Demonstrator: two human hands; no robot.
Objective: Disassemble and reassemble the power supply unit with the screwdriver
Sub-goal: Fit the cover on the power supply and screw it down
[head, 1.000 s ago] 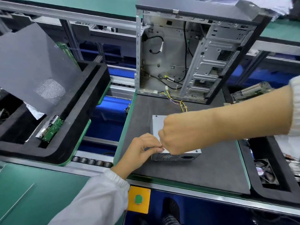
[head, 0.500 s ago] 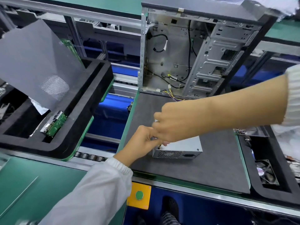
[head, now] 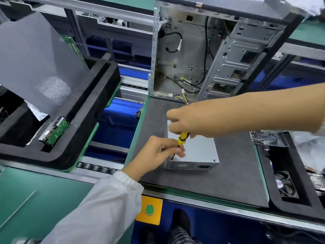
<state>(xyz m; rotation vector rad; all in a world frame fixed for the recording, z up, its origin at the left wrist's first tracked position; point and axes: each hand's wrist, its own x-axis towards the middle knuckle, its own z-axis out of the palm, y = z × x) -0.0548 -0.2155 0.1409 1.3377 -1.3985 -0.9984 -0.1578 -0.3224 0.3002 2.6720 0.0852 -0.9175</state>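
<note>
Left fingers: curled round the lower shaft of the screwdriver, steadying it just above the tip.
Right fingers: closed round the top of the yellow handle; the right hand covers most of the handle.
Change: a second ago both hands were bunched low on the power supply unit with no tool visible; the right hand has since risen, exposing the handle and shaft.
Meaning: judged as tool alignment on a screw; disassembly appears to be at an early stage, with the cover in place.
Screwdriver position: tilted, tip at the near-left top corner of the power supply unit; contact with a screw cannot be confirmed.
Power supply unit position: flat on the grey mat of the desk, vented face toward the viewer, directly beneath both hands.
Computer case: behind the power supply unit, open, standing upright.
</note>
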